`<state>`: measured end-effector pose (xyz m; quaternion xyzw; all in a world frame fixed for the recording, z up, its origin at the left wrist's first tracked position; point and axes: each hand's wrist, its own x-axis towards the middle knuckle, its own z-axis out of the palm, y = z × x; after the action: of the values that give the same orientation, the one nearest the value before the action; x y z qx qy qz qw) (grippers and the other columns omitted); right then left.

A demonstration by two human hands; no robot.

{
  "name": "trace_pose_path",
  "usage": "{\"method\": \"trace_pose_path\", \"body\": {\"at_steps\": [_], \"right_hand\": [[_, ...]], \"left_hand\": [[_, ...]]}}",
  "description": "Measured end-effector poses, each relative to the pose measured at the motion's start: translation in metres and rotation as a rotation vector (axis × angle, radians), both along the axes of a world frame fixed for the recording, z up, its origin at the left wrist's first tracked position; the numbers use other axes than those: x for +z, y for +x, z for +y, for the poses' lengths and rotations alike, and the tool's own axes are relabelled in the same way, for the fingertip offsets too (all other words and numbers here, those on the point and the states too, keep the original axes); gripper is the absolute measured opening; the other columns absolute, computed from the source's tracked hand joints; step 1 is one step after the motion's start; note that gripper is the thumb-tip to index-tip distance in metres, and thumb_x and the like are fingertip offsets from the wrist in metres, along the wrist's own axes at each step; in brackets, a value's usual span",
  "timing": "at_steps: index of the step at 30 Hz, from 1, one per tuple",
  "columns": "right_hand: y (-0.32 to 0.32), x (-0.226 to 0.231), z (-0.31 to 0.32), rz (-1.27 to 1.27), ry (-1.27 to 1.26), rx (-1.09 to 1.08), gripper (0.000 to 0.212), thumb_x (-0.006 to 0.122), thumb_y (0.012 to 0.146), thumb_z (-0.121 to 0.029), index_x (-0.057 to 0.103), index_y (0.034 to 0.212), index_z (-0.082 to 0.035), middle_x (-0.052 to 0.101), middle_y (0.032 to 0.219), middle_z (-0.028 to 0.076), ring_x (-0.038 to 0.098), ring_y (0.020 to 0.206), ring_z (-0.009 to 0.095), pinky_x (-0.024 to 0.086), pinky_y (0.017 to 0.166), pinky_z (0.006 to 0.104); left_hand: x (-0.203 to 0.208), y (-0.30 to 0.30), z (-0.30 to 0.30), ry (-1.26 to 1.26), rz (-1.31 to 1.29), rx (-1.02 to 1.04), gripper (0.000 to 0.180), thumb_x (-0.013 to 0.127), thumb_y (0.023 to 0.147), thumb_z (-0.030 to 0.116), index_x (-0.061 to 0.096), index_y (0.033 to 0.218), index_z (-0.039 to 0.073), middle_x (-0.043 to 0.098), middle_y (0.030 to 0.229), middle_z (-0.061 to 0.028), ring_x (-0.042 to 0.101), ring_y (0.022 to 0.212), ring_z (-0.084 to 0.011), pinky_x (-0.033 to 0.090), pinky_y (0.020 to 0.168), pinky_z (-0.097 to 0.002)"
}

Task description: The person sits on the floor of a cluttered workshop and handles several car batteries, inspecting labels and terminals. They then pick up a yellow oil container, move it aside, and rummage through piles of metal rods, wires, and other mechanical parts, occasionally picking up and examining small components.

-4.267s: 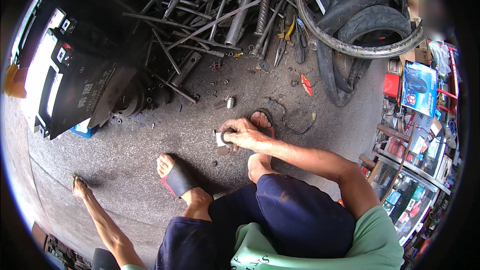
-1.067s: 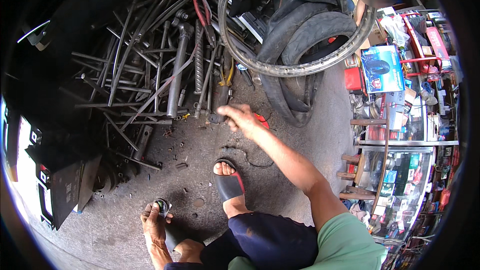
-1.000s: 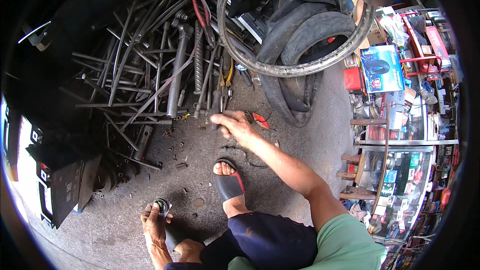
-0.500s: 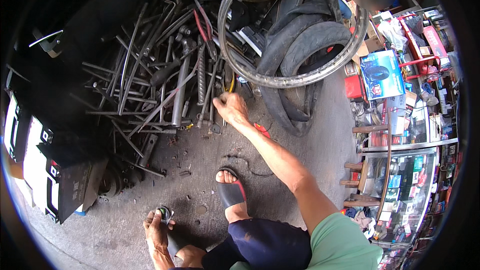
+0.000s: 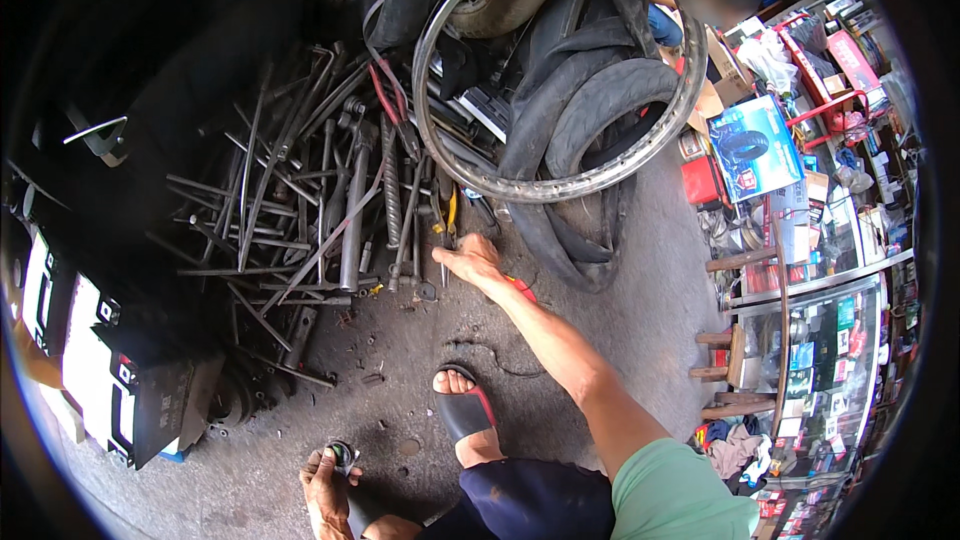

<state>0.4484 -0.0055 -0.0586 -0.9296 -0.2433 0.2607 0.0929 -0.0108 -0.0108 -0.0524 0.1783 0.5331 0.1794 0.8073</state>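
Observation:
My left hand (image 5: 324,485), low in the picture, is closed on a small round dark part (image 5: 343,455) with a pale rim; clear plastic seems to surround it. My right arm reaches forward over the floor. Its hand (image 5: 474,262) has curled fingers beside a pair of pliers (image 5: 452,212) with yellow on the handles, whose slim jaws point back toward me. Whether the fingers touch the pliers or hold something small is hidden. Left of that hand spreads a heap of metal tools and bars (image 5: 300,185), with red-handled cutters (image 5: 392,100) on it.
A bare wheel rim (image 5: 560,187) leans over black tyres and tubes (image 5: 610,105) ahead. Glass display cases (image 5: 830,360) and a blue box (image 5: 755,150) line the right. A black-and-white carton (image 5: 150,400) stands left. Another person's blurred head shows at the upper right.
My view has shifted, so the scene sits lower in the picture. My right hand has drawn slightly back toward me from the yellow handles. My left hand keeps its hold on the round part.

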Motion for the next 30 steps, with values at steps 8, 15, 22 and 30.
{"method": "trace_pose_path", "body": {"at_steps": [8,15,22,30], "right_hand": [[-0.054,0.038,-0.037,0.958,0.674,-0.622,0.024,0.057,0.093,-0.028,0.057,0.079,-0.007,0.057,0.068,0.001,0.036,0.044,0.006,0.027,0.04,0.0245],[-0.076,0.081,-0.014,1.098,0.828,-0.231,0.027,0.063,0.092,-0.03,0.062,0.084,-0.004,0.056,0.065,0.0,0.041,0.04,0.005,0.027,0.034,0.0235],[-0.094,0.13,0.057,0.327,0.774,0.411,0.06,0.061,0.092,-0.053,0.052,0.103,0.005,0.061,0.073,0.016,0.063,0.064,0.031,0.05,0.061,0.0462],[-0.109,0.272,0.009,0.054,0.523,0.57,0.046,0.064,0.091,-0.037,0.059,0.115,0.001,0.061,0.103,0.015,0.062,0.101,0.035,0.049,0.089,0.0438]], "left_hand": [[0.004,-0.001,0.005,-0.025,-0.045,-0.028,0.016,0.066,0.092,0.015,0.063,0.091,0.0,0.067,0.079,-0.0078,0.065,0.059,-0.0201,0.049,0.049,-0.0284],[0.057,0.028,0.016,-0.038,-0.039,0.002,0.019,0.064,0.095,0.021,0.065,0.108,0.007,0.069,0.104,-0.0074,0.064,0.08,-0.0166,0.049,0.062,-0.0266],[0.127,0.049,0.039,0.137,-0.005,-0.029,0.019,0.064,0.095,0.021,0.065,0.109,0.007,0.068,0.103,-0.0072,0.064,0.08,-0.0164,0.049,0.062,-0.0263],[0.223,0.058,0.082,0.329,-0.067,-0.027,0.019,0.064,0.095,0.02,0.064,0.109,0.007,0.068,0.103,-0.007,0.064,0.08,-0.0161,0.049,0.062,-0.026]]}}
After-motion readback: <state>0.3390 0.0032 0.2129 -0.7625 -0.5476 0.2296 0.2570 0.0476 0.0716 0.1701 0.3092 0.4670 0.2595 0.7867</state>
